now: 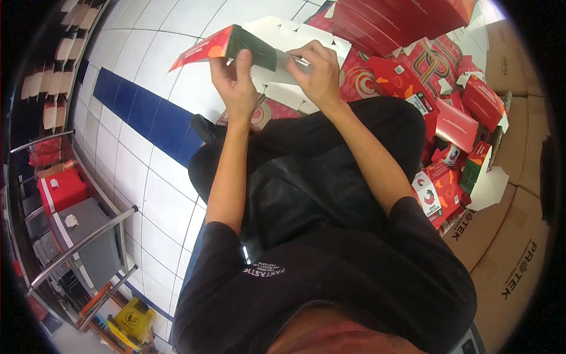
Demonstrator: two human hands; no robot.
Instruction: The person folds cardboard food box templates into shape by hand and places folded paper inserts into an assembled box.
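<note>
A partly folded carton [252,48] with red and dark green outer faces and white inner flaps is held up above the lap. My left hand [234,88] grips its lower left side, thumb on the green face and fingers behind. At the carton's right end, my right hand [318,74] pinches a pale flap between thumb and fingers. Behind and below the carton lie a white flat card sheet [271,29] and red patterned sheets [356,76].
Large red boxes [395,26] stand at the top right. Red cartons [436,189] lie heaped on the right beside brown cardboard boxes [507,248]. On the left are a metal-railed rack [88,245], a grey case [88,236] and a yellow item [132,318].
</note>
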